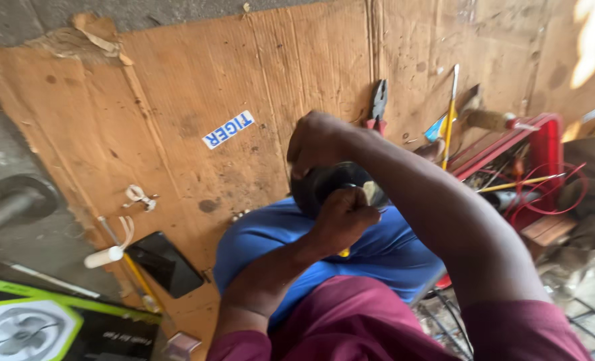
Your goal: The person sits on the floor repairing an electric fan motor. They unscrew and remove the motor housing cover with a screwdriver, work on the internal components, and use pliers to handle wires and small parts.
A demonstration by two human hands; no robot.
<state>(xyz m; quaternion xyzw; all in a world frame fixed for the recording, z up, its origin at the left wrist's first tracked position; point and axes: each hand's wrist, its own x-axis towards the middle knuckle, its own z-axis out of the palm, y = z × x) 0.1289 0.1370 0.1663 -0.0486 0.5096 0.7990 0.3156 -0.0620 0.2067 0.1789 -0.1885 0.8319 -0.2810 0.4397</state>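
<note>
The round black part (334, 182) rests on the blue-clad knee, right hand (319, 142) clasped over its far rim, left hand (343, 217) fisted around a yellow-handled tool (344, 252) at its near face.

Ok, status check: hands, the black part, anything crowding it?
Right hand grips black round part on lap. Left hand fisted on yellow-handled tool. Pliers lie apart.
</note>
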